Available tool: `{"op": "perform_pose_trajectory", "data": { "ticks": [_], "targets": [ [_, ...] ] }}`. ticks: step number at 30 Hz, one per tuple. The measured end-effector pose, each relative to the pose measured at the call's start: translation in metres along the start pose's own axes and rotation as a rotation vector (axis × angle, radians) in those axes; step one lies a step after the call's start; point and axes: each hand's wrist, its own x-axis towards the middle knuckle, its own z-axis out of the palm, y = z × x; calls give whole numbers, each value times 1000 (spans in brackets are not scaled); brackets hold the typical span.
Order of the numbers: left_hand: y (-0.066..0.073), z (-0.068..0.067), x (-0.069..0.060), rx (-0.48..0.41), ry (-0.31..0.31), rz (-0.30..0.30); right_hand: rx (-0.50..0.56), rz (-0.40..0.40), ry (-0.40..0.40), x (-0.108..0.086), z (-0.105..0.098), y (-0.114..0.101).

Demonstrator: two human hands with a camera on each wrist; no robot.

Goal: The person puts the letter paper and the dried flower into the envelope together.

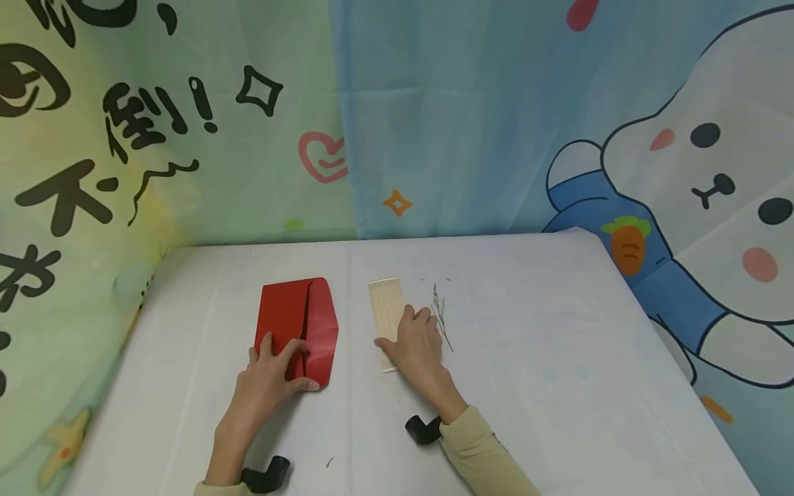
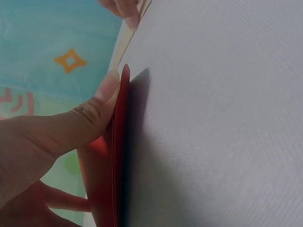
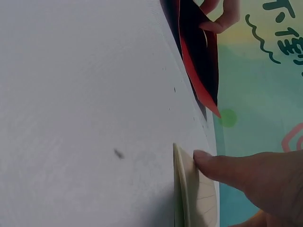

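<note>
A red envelope (image 1: 279,313) lies at centre left with its flap out to the right. My left hand (image 1: 267,379) holds it, thumb on the flap's lower edge, index finger bent at the mouth. The left wrist view shows that thumb against the edge of the envelope (image 2: 100,175). In the right wrist view the mouth of the envelope (image 3: 213,92) gapes. Just right of it, my right hand (image 1: 424,351) grips a pale cream folded card (image 1: 386,296) by its sides; the thumb rests on the card (image 3: 201,198), whose layered edge shows.
Thin dried sprigs (image 1: 440,313) lie right of the card. A white cloth (image 1: 558,358) covers the table, with small dark bits on it. Black wrist pieces (image 1: 424,430) show at both wrists. Behind hangs a printed curtain (image 1: 434,124).
</note>
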Motion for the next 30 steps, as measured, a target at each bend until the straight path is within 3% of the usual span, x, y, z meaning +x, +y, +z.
{"op": "perform_pose_trajectory", "data": {
  "ticks": [8, 17, 22, 30],
  "targets": [
    [-1, 1, 0, -2, -8, 2, 57, 84, -86, -1, -3, -3],
    [0, 1, 0, 4, -3, 4, 173, 126, -104, 0, -10, 1],
    [-1, 1, -1, 1, -5, 1, 287, 126, -91, 3, -11, 8],
    [0, 1, 0, 15, -2, 11, 505, 141, -182, 7, -17, 20]
  ]
}}
